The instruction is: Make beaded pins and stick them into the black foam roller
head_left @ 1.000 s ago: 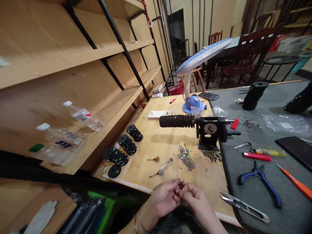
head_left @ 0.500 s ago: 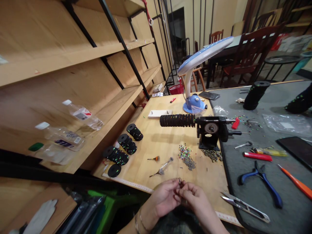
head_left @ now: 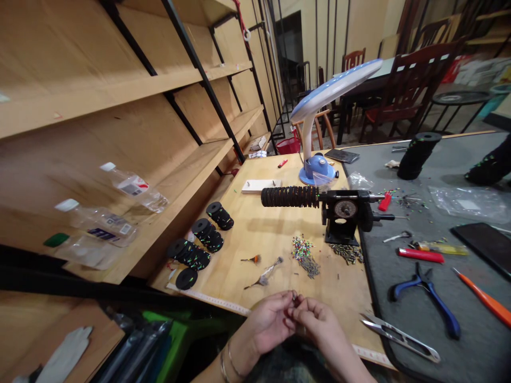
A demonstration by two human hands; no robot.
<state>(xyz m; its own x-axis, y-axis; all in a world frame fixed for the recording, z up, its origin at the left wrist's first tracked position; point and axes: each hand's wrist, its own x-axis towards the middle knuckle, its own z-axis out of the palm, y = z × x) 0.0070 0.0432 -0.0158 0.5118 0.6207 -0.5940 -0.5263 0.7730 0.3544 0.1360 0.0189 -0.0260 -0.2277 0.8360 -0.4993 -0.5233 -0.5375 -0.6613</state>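
Observation:
My left hand (head_left: 271, 322) and my right hand (head_left: 315, 315) meet at the table's near edge, fingertips pinched together. Between them is something small and dark, too small to name. Just beyond my hands lie thin tufted bundles of thread-like strands (head_left: 268, 274) and a smaller orange-tipped one (head_left: 252, 259). Farther out is a pile of multicoloured beads (head_left: 302, 248) beside small grey metal pieces (head_left: 309, 267). Brass-coloured parts (head_left: 346, 253) are heaped at the foot of a black winding machine (head_left: 343, 213), whose shaft carries a row of black discs (head_left: 289, 197).
Stacks of black foam spools (head_left: 189, 254) stand at the left. On the grey mat (head_left: 415, 314) are blue-handled pliers (head_left: 429, 298), thread snips (head_left: 401, 336), a red lighter (head_left: 420, 255) and an orange pointed tool (head_left: 483, 298). A blue lamp (head_left: 318, 169) rises behind the machine; shelves with bottles (head_left: 133, 186) flank the left.
Both hands keep the same pinched position. The view has shifted very slightly; nothing on the table has visibly moved.

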